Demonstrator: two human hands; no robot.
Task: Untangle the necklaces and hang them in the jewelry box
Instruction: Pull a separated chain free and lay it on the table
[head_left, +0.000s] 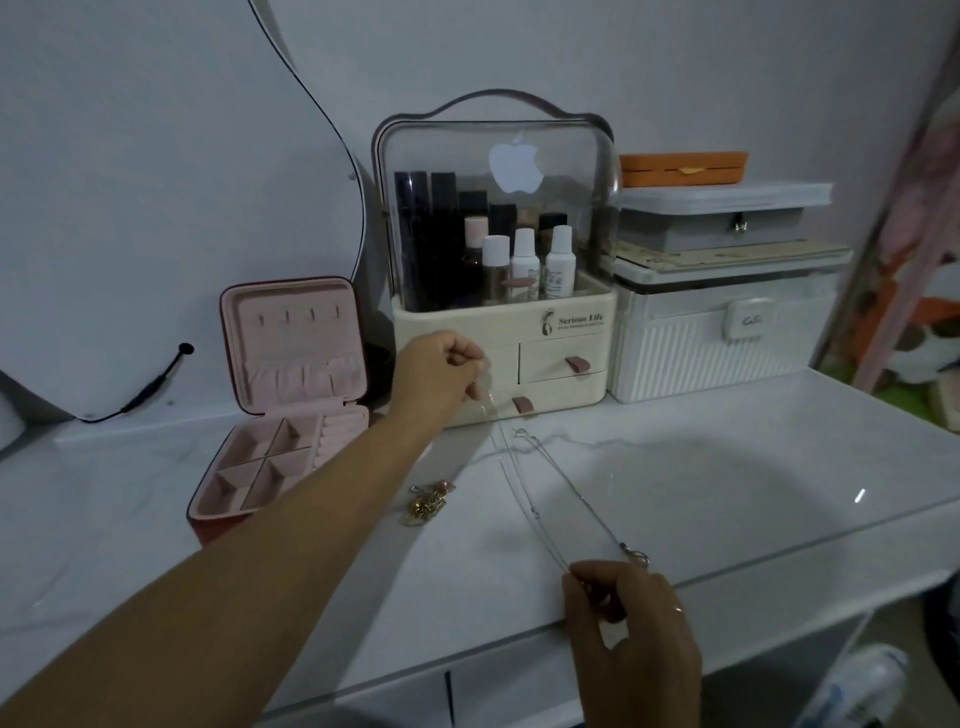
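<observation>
A thin silver necklace (535, 514) stretches in long strands over the table (727, 467), its far end pinched in the left hand (447, 371) and its near end in the right hand (631, 623), with a small pendant (636, 556) by the right fingers. A tangled gold necklace (426, 501) lies heaped on the table near the pink jewelry box (296, 338). The box stands open, its lid upright, showing a row of hooks.

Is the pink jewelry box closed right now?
No, the pink jewelry box stands open, its upper half raised upright.
</observation>
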